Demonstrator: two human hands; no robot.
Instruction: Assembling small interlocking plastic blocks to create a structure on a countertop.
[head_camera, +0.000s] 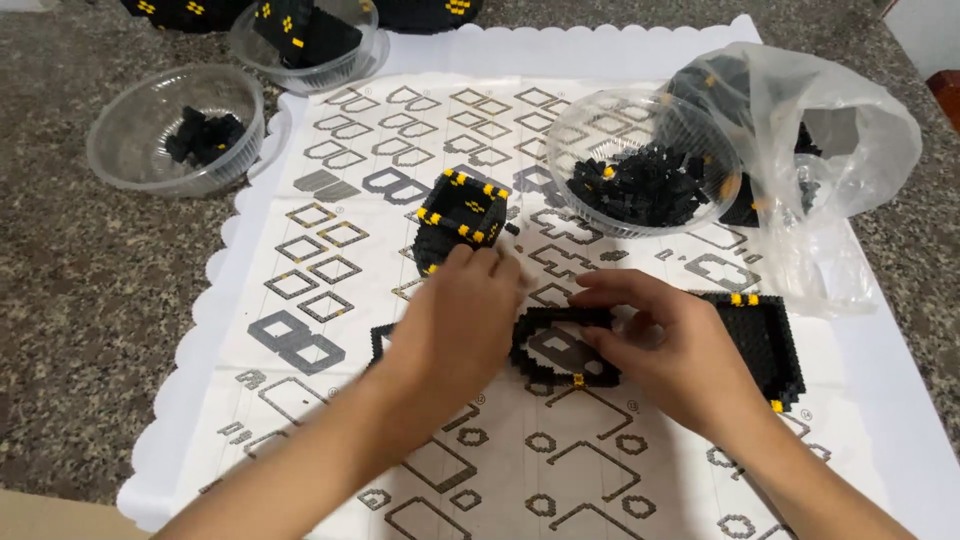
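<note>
Centrally, a black brick ring (562, 345), an open loop of small blocks with one yellow block at its near edge, lies flat on the printed paper sheet (330, 290).

Right hand (665, 345): fingers pinched on the ring's far rim, thumb against its right side. Left hand (465, 315): palm down at the ring's 9 o'clock, touching or just short of it; whether its fingers grip anything I cannot tell. The ring's long axis runs 9 to 3 o'clock, between the two hands; the right is the one on it.

Around it:
- Black cube with yellow corners (460, 215), at 11 o'clock, just beyond the left fingertips.
- Flat black panel (765, 340), at 3 o'clock, partly under the right hand.
- Clear bowl of loose black pieces (645, 160), at 1 o'clock.
- Clear plastic bag (840, 140), at 2 o'clock, behind that bowl.
- Two more clear bowls: one (175, 130) at 10 o'clock, off the sheet; one (310, 40) at 11 o'clock.
</note>
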